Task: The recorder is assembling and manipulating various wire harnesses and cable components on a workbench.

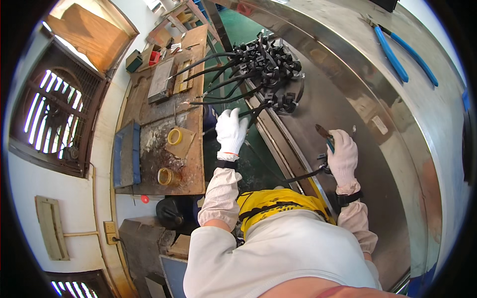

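Observation:
My left hand (232, 131), in a white knit glove, is closed round a black cable (254, 114) at the edge of a steel bench; part of the cable is hidden behind the hand. That cable runs from a heap of black cable assemblies (268, 64) with plastic fittings, whose free ends hang over the bench edge. My right hand (343, 155), gloved too, grips pliers (323, 131) with dark jaws and blue-green handles mostly covered by the palm. Beside it, another black cable (304, 176) with a fitting lies across the bench edge.
The steel bench (362, 164) has a raised shelf (348, 25) bearing blue-handled pliers (397, 54). Left, past a gap with green floor (263, 161), stands a worn wooden table (194, 164) holding a blue tray (127, 154), yellow tape rolls (174, 136) and a metal box (162, 82).

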{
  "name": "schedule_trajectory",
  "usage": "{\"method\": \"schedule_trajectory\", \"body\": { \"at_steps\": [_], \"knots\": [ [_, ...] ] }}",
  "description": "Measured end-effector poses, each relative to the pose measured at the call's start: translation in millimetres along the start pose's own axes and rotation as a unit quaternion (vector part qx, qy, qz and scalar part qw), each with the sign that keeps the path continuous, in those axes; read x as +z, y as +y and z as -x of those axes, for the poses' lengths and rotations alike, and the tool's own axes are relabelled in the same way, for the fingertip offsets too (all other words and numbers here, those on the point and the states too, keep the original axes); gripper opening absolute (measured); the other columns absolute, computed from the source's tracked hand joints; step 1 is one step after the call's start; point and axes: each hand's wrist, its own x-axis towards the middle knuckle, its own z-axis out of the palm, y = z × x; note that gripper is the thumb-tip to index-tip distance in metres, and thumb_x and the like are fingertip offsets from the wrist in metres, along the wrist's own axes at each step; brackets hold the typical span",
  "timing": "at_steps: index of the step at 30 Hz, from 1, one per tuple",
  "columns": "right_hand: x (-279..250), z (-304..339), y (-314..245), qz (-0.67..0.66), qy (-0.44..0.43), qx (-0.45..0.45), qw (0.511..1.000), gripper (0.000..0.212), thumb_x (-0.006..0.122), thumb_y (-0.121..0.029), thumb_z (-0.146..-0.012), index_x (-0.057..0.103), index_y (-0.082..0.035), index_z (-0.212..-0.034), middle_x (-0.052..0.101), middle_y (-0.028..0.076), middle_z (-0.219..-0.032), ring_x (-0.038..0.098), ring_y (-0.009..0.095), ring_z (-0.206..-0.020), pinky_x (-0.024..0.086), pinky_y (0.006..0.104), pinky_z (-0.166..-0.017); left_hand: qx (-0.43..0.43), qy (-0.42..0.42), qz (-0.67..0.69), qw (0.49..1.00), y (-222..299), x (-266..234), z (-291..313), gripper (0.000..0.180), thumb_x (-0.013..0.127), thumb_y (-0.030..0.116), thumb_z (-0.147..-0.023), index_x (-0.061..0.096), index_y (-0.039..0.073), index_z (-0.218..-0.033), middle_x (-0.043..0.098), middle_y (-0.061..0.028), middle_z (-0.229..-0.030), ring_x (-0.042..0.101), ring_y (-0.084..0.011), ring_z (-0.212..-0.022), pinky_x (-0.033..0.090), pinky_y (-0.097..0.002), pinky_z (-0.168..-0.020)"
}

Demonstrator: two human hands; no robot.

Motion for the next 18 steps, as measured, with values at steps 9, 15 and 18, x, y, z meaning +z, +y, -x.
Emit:
{"method": "schedule_trajectory", "body": {
  "at_steps": [9, 15, 18],
  "knots": [
    [0, 1, 3, 0.029, 0.024, -0.029, 0.999, 0.052, 0.075, -0.007, -0.064, 0.055, -0.008, -0.113, 0.058, 0.011, -0.110, 0.056, 0.032, -0.099, 0.046, 0.0405, -0.086, 0.206, -0.118, 0.111, 0.965, 83, 0, -67, 0.064, 0.072, 0.026, -0.069, 0.049, 0.011, -0.126, 0.056, -0.0154, -0.117, 0.052, -0.0340, -0.110, 0.044, -0.0425, -0.092],
    [-5, 1, -1, 0.008, 0.023, -0.013, 1.000, 0.051, 0.073, -0.006, -0.067, 0.054, -0.010, -0.114, 0.058, 0.011, -0.110, 0.058, 0.032, -0.097, 0.048, 0.0402, -0.081, 0.282, -0.252, 0.049, 0.924, 89, 35, -73, 0.061, 0.073, 0.031, -0.068, 0.050, 0.015, -0.122, 0.060, -0.0073, -0.109, 0.053, -0.0288, -0.107, 0.045, -0.0422, -0.090],
    [-9, 2, -4, 0.008, -0.016, 0.036, 0.999, 0.050, 0.070, -0.007, -0.072, 0.051, -0.011, -0.118, 0.059, 0.013, -0.111, 0.060, 0.033, -0.097, 0.050, 0.0404, -0.079, 0.326, -0.161, 0.034, 0.931, 89, 43, -64, 0.054, 0.075, 0.030, -0.066, 0.052, 0.017, -0.113, 0.058, -0.0034, -0.103, 0.055, -0.0262, -0.096, 0.046, -0.0403, -0.080]
  ]
}}
